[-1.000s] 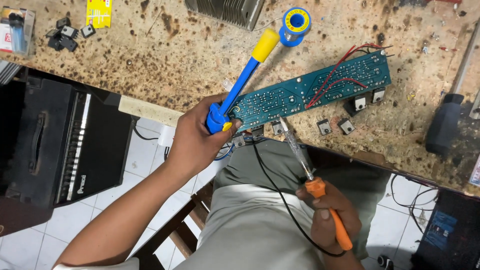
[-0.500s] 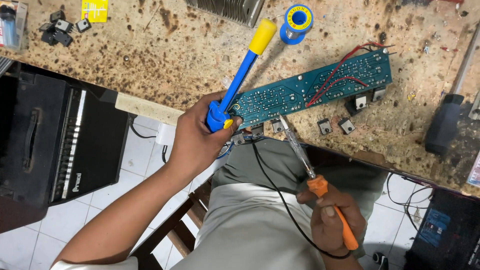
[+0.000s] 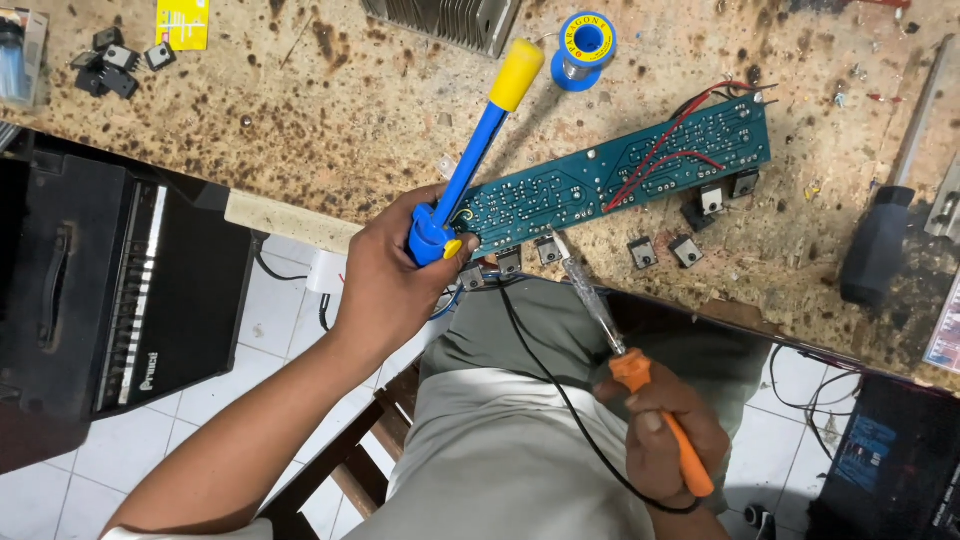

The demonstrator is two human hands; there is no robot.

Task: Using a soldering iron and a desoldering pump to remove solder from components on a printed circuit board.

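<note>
A long green circuit board (image 3: 620, 178) with red wires lies on a stained, speckled workbench (image 3: 330, 120), black transistors hanging off its near edge. My left hand (image 3: 395, 270) grips a blue desoldering pump (image 3: 470, 160) with a yellow plunger, its tip at the board's left end. My right hand (image 3: 660, 435) holds a soldering iron by its orange handle (image 3: 665, 425). The iron's metal shaft (image 3: 585, 295) reaches up to the board's near edge. A black cord trails from the iron across my lap.
A blue spool of solder (image 3: 585, 45) and a metal heatsink (image 3: 445, 20) sit at the back of the bench. Loose black components (image 3: 105, 65) lie far left. A black amplifier (image 3: 100, 290) stands on the tiled floor to the left.
The view has shifted slightly. Both hands keep their tools at the board's near edge with almost no movement.
</note>
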